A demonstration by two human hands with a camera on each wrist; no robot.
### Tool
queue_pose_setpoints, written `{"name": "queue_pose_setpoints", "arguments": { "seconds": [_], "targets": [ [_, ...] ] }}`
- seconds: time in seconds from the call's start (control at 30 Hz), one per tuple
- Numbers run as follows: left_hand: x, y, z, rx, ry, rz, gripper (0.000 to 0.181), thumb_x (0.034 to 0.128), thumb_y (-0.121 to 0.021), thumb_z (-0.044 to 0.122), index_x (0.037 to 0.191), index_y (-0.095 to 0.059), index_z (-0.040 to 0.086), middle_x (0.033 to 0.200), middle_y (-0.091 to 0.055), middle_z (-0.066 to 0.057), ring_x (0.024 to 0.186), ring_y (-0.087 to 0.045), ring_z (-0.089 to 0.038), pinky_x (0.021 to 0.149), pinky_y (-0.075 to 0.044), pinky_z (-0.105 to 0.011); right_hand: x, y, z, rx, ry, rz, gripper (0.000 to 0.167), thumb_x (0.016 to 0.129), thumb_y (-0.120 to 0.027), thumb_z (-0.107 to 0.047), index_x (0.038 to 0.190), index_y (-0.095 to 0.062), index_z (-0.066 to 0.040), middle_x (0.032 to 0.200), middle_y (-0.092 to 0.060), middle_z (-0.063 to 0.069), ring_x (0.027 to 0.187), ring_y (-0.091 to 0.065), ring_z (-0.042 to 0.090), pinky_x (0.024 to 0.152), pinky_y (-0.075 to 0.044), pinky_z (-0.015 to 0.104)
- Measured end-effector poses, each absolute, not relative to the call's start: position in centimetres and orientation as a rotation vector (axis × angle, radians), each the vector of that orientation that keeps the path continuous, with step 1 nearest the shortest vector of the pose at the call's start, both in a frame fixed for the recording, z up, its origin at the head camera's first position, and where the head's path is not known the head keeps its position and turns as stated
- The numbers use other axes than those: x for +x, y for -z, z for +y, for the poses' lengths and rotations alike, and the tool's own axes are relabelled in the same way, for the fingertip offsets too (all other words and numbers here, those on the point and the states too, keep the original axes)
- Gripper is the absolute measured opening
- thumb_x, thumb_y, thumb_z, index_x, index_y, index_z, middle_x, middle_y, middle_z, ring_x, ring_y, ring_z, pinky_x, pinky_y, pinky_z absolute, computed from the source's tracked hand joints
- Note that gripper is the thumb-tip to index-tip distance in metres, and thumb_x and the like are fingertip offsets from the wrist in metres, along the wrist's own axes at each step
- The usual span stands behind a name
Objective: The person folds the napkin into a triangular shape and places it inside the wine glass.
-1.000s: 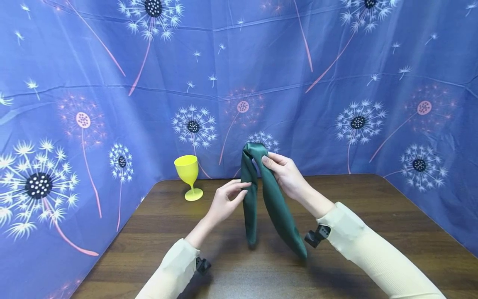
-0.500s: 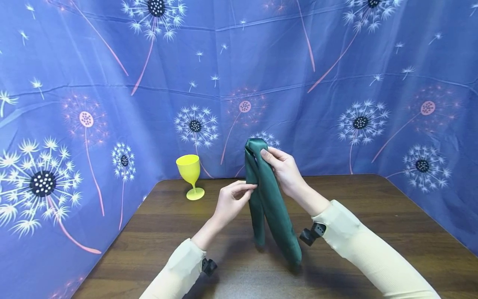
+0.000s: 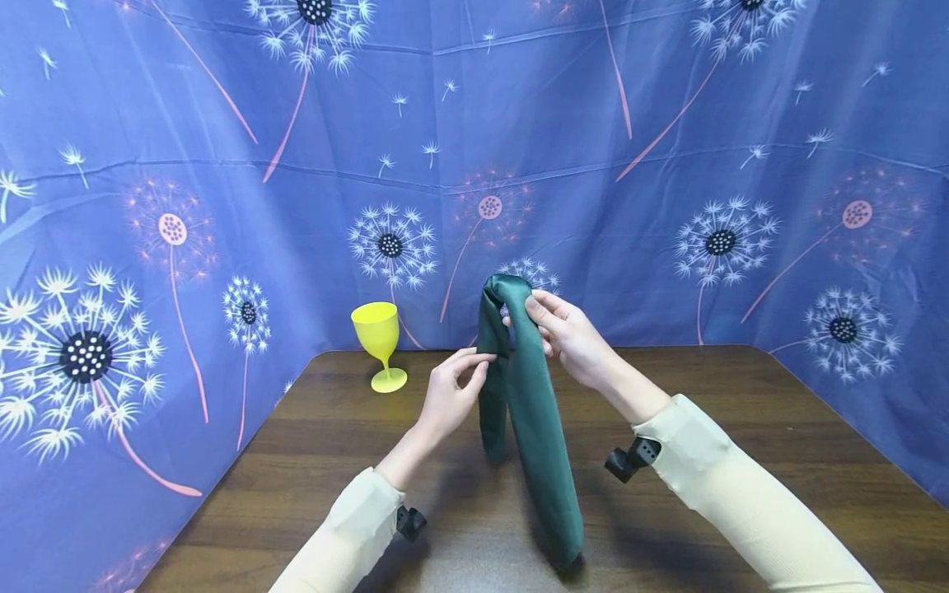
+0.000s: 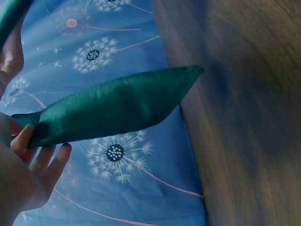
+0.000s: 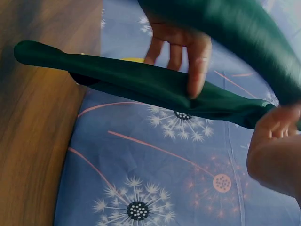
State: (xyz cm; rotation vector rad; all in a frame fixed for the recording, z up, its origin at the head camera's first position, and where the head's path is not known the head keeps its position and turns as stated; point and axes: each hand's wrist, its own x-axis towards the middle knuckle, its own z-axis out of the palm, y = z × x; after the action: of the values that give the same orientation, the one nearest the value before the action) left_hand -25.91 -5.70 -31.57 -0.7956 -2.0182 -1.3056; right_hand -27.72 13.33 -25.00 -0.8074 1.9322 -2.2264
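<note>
A dark green satin band of cloth (image 3: 544,445) hangs folded over at its top, with two tapering tails, the right one longer. My right hand (image 3: 574,333) grips the right side near the fold, thumb in front. Lower on the other tail, my left hand (image 3: 451,391) pinches the edge between thumb and fingers. In the left wrist view one tail (image 4: 113,103) stretches out to a point beyond the left hand (image 4: 28,174). The right wrist view has the right hand (image 5: 277,148) at the band's top, while left-hand fingers (image 5: 198,61) lie against the cloth.
A yellow plastic goblet (image 3: 376,333) stands upright on the brown wooden table (image 3: 689,428), back left. A blue curtain (image 3: 615,231) with dandelion prints surrounds the table at the back and sides. Black wrist cameras sit under both cream sleeves (image 3: 682,445).
The right tail now swings nearer, its tip lower toward the front of the table. The tails came together half a second ago, then parted again. Both hands keep their hold with small shifts.
</note>
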Motion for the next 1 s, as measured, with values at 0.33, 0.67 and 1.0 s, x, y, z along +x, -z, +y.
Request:
{"name": "queue_pose_setpoints", "arguments": {
  "seconds": [0.33, 0.67, 1.0],
  "targets": [
    [-26.8, 31.7, -6.4, -0.718, 1.372, -2.044, 0.016, 0.09, -0.054, -0.005, 0.099, -0.066, -0.011, 0.107, -0.064, -0.024, 0.096, -0.064, -0.032, 0.074, -0.055, -0.037, -27.5, 24.7, 13.6, -0.909, 2.066, 1.809, 0.04, 0.093, -0.056, -0.01, 0.129, -0.039, -0.003, 0.105, -0.066, -0.004, 0.066, -0.055, 0.004, 0.055, -0.041, 0.016],
    [-26.9, 32.2, -6.2, -0.789, 1.302, -2.088, 0.021, 0.0941, -0.048, -0.003, 0.097, -0.069, -0.005, 0.104, -0.066, -0.018, 0.088, -0.059, -0.019, 0.069, -0.046, -0.021, -27.8, 24.7, 13.4, -0.929, 2.152, 1.933, 0.029, 0.091, -0.052, -0.002, 0.12, -0.051, -0.006, 0.103, -0.066, -0.002, 0.085, -0.06, 0.007, 0.074, -0.045, 0.02],
    [-25.3, 31.4, -6.1, -0.936, 1.483, -2.179, 0.03, 0.0982, -0.037, -0.001, 0.107, -0.064, -0.01, 0.118, -0.06, -0.025, 0.111, -0.058, -0.033, 0.086, -0.053, -0.033, -27.5, 24.0, 13.5, -0.934, 2.219, 1.974, 0.034, 0.09, -0.056, -0.006, 0.123, -0.05, -0.002, 0.104, -0.066, -0.001, 0.089, -0.064, 0.011, 0.078, -0.052, 0.026]
  ]
}}
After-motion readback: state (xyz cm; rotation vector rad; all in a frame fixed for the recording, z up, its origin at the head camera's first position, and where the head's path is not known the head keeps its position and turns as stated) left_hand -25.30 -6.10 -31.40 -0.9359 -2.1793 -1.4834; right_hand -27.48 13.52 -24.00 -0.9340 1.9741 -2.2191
